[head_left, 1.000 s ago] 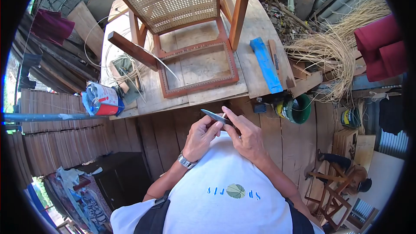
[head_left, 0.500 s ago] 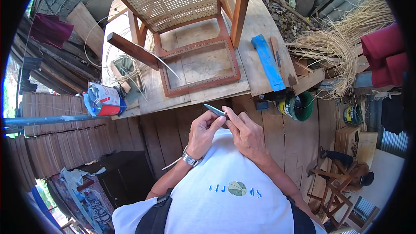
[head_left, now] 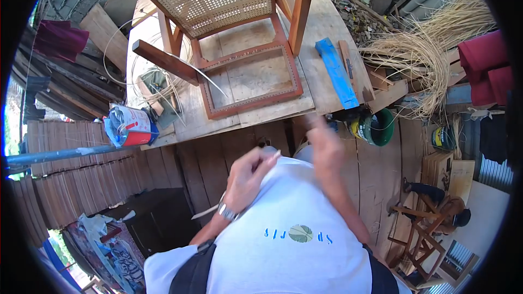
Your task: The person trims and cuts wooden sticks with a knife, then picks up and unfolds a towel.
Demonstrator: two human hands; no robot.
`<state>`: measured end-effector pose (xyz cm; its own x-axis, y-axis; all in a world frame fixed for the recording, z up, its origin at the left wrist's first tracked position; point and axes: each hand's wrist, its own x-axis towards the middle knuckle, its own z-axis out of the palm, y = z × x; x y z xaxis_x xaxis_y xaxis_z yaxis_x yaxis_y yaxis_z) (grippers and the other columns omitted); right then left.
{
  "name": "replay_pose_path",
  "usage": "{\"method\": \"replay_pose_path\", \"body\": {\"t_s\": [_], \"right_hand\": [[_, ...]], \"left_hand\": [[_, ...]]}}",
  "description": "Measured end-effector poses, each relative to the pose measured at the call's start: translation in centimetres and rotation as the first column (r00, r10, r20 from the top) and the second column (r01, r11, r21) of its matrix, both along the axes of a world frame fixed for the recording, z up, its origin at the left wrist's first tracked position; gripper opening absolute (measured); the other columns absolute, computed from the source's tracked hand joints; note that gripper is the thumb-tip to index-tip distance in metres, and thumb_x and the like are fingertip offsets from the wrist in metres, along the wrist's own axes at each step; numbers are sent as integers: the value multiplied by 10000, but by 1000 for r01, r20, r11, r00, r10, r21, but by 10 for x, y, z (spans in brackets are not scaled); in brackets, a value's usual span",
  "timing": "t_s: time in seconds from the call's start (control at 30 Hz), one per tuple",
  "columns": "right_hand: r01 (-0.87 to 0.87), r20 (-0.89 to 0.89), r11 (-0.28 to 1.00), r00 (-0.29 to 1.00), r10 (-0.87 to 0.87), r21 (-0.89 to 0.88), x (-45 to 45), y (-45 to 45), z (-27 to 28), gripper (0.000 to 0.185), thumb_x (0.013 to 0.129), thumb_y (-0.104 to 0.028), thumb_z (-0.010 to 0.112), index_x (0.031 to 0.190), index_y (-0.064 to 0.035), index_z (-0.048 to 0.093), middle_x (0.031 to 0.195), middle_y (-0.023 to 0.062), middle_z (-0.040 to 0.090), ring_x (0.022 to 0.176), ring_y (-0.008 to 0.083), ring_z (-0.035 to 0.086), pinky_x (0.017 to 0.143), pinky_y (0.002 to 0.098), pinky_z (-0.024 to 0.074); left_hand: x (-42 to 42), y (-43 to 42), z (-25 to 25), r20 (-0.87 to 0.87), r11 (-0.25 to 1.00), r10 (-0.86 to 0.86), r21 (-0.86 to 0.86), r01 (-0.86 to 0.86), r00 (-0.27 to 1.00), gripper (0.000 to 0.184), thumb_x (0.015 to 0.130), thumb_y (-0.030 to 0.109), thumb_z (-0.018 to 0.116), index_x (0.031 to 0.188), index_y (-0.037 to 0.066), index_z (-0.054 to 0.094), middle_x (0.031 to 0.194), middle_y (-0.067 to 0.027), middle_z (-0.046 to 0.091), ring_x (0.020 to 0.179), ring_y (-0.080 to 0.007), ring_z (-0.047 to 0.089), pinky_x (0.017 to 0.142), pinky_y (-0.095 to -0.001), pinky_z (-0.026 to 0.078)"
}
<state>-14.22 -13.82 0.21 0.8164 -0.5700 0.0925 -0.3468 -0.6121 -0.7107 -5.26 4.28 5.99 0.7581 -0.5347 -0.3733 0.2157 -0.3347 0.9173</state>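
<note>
My left hand (head_left: pixel 246 178), wearing a metal watch, is closed in front of my shirt. A pale cane strip (head_left: pixel 205 212) runs back past the wrist, its tip showing between thumb and fingers. My right hand (head_left: pixel 327 149) is lifted off to the right, near the table edge; its fingers are smeared by motion. Whether either hand has the blade seen earlier I cannot make out. Beyond them a wooden chair (head_left: pixel 298 27) rests on the table, with woven cane in its back and an open seat frame rimmed with small holes. One loose cane strand crosses that frame.
The wooden table (head_left: pixel 245 117) also carries a blue strip-like object (head_left: pixel 335 73), a wooden-handled tool (head_left: pixel 347 60) and a paint can (head_left: pixel 129 125). Cane bundles (head_left: pixel 425 60) lie right, above a green bucket (head_left: pixel 379 128). A person (head_left: pixel 444 212) sits lower right beside another chair frame.
My hands, together around a blade and the cane strip before, have come apart. The right hand has swung up and right; the left has shifted slightly down and left, keeping the strip.
</note>
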Motion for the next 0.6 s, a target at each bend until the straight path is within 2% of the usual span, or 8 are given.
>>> {"method": "replay_pose_path", "body": {"t_s": [0.03, 0.1, 0.13, 0.2, 0.27, 0.4, 0.6], "right_hand": [[46, 57, 997, 997, -49, 56, -3, -11, 1, 449, 974, -117, 591, 1420, -141, 550, 838, 146, 600, 760, 352, 604, 678, 451, 496], [-20, 24, 979, 1000, 15, 205, -2, -5, 12, 428, 990, -125, 558, 1418, -100, 548, 1035, 178, 629, 881, 325, 636, 784, 408, 500], [-104, -49, 949, 991, 124, 297, 1, 10, 28, 404, 1007, -121, 520, 1404, -56, 558, 1219, 197, 655, 990, 291, 664, 884, 369, 504], [-278, -96, 927, 946, 310, 252, 6, 17, 44, 491, 971, -134, 599, 1455, -135, 514, 927, 154, 631, 818, 348, 625, 741, 408, 505], [-335, -22, 927, 939, 344, 168, 6, 23, 41, 539, 953, -146, 629, 1474, -158, 491, 823, 132, 572, 729, 341, 591, 667, 435, 485], [-345, 17, 929, 938, 346, 136, 6, 26, 42, 555, 943, -141, 643, 1475, -167, 490, 818, 130, 572, 705, 337, 589, 642, 445, 484], [-306, -1, 947, 951, 308, 99, 5, 27, 41, 564, 930, -129, 659, 1469, -176, 499, 793, 123, 557, 676, 324, 581, 610, 437, 482]], "left_hand": [[-2, 13, 2, -25, 1000, -19, 0, 19, 1000, 201, 978, 160, 640, 1067, -9, 703, 783, 31, 612, 676, -25, 460, 600, -201, 367], [2, 21, -5, -50, 996, -84, 38, 86, 995, 238, 1008, 162, 576, 1114, -16, 693, 763, 48, 558, 655, -20, 413, 576, -197, 324], [8, 17, -10, -156, 997, -68, 11, 71, 985, 262, 1022, 167, 548, 1162, -27, 655, 751, 47, 530, 649, -16, 396, 564, -193, 313], [14, 13, -23, -256, 995, -54, -100, 29, 965, 241, 1035, 187, 526, 1141, -11, 614, 732, 31, 518, 642, -37, 416, 576, -212, 346], [17, 9, -21, -275, 991, -72, -128, 37, 959, 213, 1035, 184, 522, 1100, -5, 597, 734, 30, 517, 639, -38, 416, 571, -214, 346], [14, 1, -22, -318, 985, -73, -174, 17, 945, 167, 1035, 176, 515, 1011, 17, 558, 735, 30, 514, 636, -36, 416, 565, -218, 346], [13, -3, -19, -263, 987, -94, -150, 56, 960, 168, 1036, 175, 515, 1041, 15, 569, 736, 31, 511, 641, -39, 426, 585, -221, 363]]}}
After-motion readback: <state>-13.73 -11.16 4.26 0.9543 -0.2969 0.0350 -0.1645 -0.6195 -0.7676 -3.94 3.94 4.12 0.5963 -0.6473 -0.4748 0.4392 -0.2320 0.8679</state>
